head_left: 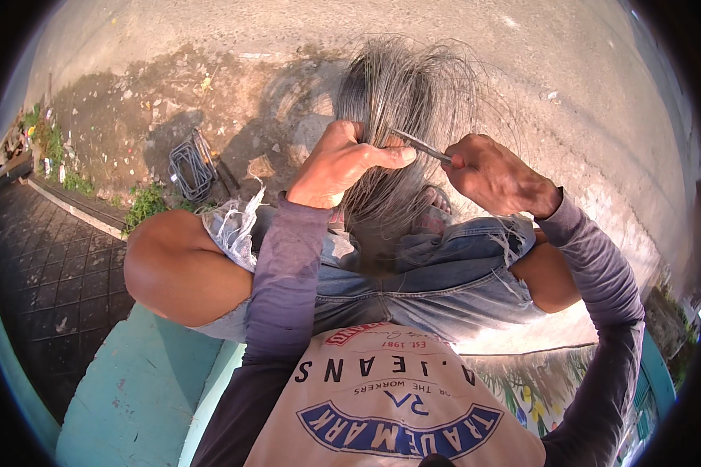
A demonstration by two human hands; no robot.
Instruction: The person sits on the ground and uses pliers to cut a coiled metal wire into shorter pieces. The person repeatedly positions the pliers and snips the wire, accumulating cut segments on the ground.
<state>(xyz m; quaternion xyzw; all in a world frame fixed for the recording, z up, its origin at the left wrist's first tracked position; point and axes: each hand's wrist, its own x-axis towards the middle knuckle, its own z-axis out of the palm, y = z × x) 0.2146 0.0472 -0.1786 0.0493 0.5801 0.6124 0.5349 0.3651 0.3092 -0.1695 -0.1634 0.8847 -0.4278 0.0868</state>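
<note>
A thick bundle of long, thin grey-black fibres [389,82] hangs between my knees, its loose ends fanning out at the top and bottom. My left hand [346,163] is closed around the bundle near its middle, the thumb lying across the strands. On the right, my right hand [494,175] grips the handle of a knife [422,146]. Its narrow blade points up and left over the fibres, with the tip close above my left thumb. From this view I cannot tell whether the blade touches the strands.
A coil of grey wire or cord [193,167] lies on the dirt to the left, near green weeds [144,206]. Dark paving [47,272] with a pale kerb runs along the left. I sit on a turquoise ledge [128,389]; one bare foot [438,199] shows below the fibres.
</note>
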